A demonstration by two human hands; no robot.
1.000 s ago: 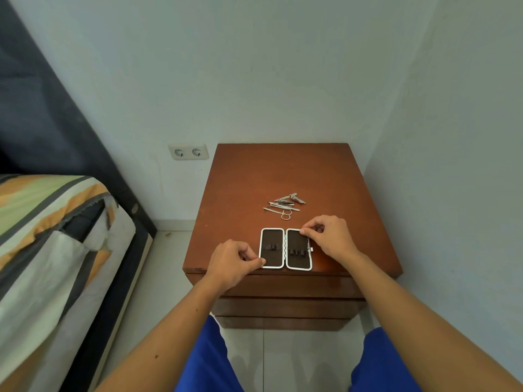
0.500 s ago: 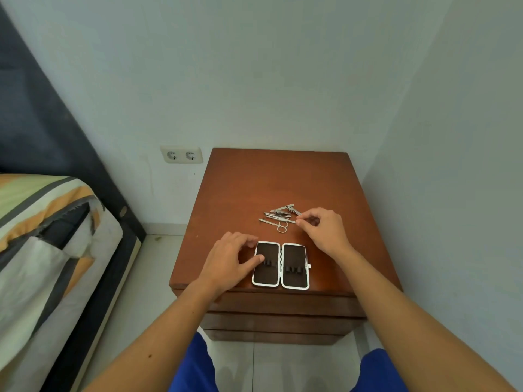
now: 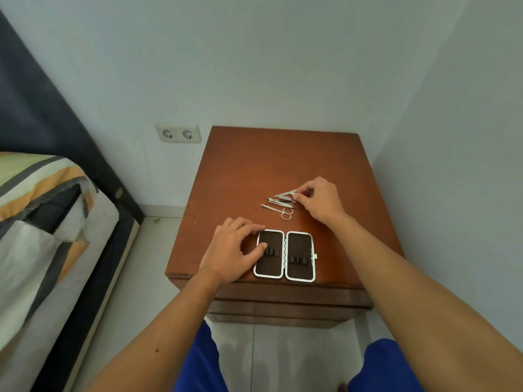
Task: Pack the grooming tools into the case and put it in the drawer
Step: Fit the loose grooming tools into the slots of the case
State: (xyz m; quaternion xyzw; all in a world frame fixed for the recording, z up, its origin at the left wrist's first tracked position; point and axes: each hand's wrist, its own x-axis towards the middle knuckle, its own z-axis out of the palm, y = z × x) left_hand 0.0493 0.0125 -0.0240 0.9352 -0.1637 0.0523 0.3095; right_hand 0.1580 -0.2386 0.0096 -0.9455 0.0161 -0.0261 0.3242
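One case (image 3: 284, 255) is laid open flat near the front edge of a brown wooden nightstand (image 3: 240, 171), its two dark halves side by side, each rimmed in white metal and crossed by a row of dark loops; a small clasp is seen on the right rim. No tool is held in the loops. Behind the case, a small heap of metal grooming tools (image 3: 280, 203) is spread on the top; one pair of scissors (image 3: 280, 211) can be told apart, while the other pieces overlap too closely to be counted. The topmost tool is pinched at its end by the right hand (image 3: 318, 200), fingers curled. The left hand (image 3: 235, 250) is rested with relaxed fingers on the left half of the case. No writing or brand can be read. Bare wood is left behind the heap and at both sides. One double wall socket (image 3: 179, 133) is seen beside the nightstand, and a striped bed (image 3: 42, 210) further left.
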